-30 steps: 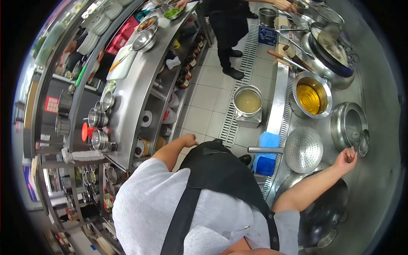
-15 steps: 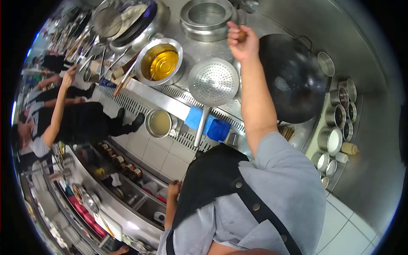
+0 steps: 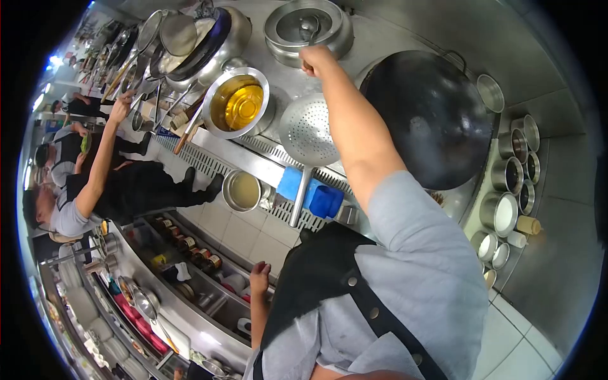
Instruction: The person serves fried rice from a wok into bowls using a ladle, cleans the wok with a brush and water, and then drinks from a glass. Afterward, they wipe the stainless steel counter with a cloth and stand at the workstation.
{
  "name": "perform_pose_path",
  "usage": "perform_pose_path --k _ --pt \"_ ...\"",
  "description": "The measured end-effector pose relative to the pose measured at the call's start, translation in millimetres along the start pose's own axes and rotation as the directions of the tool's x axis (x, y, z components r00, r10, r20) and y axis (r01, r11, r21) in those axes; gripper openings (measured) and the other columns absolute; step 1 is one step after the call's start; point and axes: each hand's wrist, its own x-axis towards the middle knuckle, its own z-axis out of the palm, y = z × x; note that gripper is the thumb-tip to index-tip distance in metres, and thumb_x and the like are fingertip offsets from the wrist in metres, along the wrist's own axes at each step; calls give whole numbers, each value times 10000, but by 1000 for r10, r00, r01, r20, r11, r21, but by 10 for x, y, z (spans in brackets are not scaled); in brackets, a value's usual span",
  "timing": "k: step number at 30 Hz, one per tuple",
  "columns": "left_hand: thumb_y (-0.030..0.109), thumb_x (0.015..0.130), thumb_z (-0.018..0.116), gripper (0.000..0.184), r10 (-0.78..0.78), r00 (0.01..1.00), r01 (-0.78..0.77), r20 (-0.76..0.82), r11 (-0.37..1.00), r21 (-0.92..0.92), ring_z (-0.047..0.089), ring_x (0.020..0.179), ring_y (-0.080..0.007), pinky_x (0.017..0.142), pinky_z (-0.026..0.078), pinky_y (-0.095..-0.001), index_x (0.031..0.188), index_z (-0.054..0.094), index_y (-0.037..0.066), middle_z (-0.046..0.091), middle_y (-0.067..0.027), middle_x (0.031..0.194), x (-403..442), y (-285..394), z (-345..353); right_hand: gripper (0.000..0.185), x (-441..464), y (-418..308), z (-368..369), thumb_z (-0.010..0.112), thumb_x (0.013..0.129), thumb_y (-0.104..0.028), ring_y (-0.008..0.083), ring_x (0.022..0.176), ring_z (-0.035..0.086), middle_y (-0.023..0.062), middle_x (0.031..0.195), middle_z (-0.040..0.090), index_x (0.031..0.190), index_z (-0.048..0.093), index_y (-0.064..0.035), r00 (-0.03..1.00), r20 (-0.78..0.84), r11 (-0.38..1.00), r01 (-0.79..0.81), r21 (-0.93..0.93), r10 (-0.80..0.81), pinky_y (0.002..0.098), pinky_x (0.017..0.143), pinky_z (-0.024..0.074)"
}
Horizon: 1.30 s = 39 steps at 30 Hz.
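My right hand (image 3: 316,60) is closed around the handle of a metal ladle (image 3: 309,26), whose bowl is over the lidded-looking round metal pot (image 3: 342,39) at the top. My left hand (image 3: 259,277) hangs low beside my apron, its fingers loosely bent and slightly apart, with nothing visible in it. Below my right forearm lies a perforated strainer (image 3: 304,130), its handle reaching over the counter edge. To its left stands a metal pot of yellow oil (image 3: 244,107). A large dark wok (image 3: 427,120) sits right of my arm.
Blue cloths or containers (image 3: 324,201) lie at the counter edge. A pot of cloudy liquid (image 3: 246,190) stands beyond it. Condiment pots (image 3: 505,212) line the right. A co-worker (image 3: 136,190) stands at the left with an arm raised; shelves (image 3: 209,278) run along the lower left.
The view has swung toward the stove. My right hand has moved left across the pot's near edge, and the ladle now shows over the pot. My left hand stays low.
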Motion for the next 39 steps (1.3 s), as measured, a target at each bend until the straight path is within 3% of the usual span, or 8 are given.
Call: perform_pose_path --k 4,7,20,26,28,32,34,39 --pt "323 947 734 526 81 997 -81 3 996 29 705 1090 -292 939 543 -388 1300 638 -54 736 -209 1180 -48 89 153 120 246 124 -75 638 892 -114 205 564 574 92 653 607 804 571 -67 943 333 671 -235 703 -20 309 477 414" --pt "316 949 729 512 77 989 -114 123 938 326 706 1095 -294 941 542 -388 1291 642 -56 733 -213 1194 -19 -230 91 226 -32 287 -98 660 907 -77 123 546 504 10 636 522 749 503 -117 898 410 595 -242 767 -163 280 463 357" --pt "306 948 728 510 -109 966 26 235 943 331 706 1096 -295 947 540 -384 1289 641 -63 729 -219 1202 717 -1079 -336 111 -702 -43 -677 639 917 -166 229 755 655 43 689 572 910 579 -73 860 292 326 -158 932 -418 365 560 444" --pt "292 951 725 519 35 990 -65 139 974 217 705 1097 -291 947 541 -384 1304 625 -75 727 -220 1201 197 220 -7 152 -660 61 -599 665 888 -189 264 677 692 77 746 648 915 606 -51 922 275 679 -18 734 -273 408 551 501" --pt "294 958 718 533 78 988 -96 133 986 139 703 1093 -278 943 542 -375 1320 611 -83 727 -218 1193 58 513 110 172 -450 117 -514 683 860 -185 290 658 711 150 834 711 871 658 -15 965 37 924 239 298 -261 442 598 562" --pt "301 964 720 519 54 990 -77 128 980 185 709 1062 -264 915 550 -361 1313 617 -69 734 -206 1175 -24 461 146 183 -24 149 -426 651 842 -173 279 672 724 178 890 740 820 703 1 959 -74 953 262 -148 -275 425 649 594" --pt "312 965 720 515 25 989 -52 143 981 187 711 1060 -269 912 552 -366 1306 626 -62 736 -201 1174 -32 127 87 103 88 84 -331 632 827 -115 219 571 639 93 672 668 773 664 -34 879 -84 726 331 -603 -470 352 500 489" --pt "322 971 727 499 8 986 -67 167 936 345 714 1065 -280 924 551 -368 1294 645 -49 742 -188 1174 -26 -1181 -88 134 273 -27 -171 643 829 -107 214 553 626 130 676 661 734 650 -13 978 7 915 198 -352 -209 340 475 469"
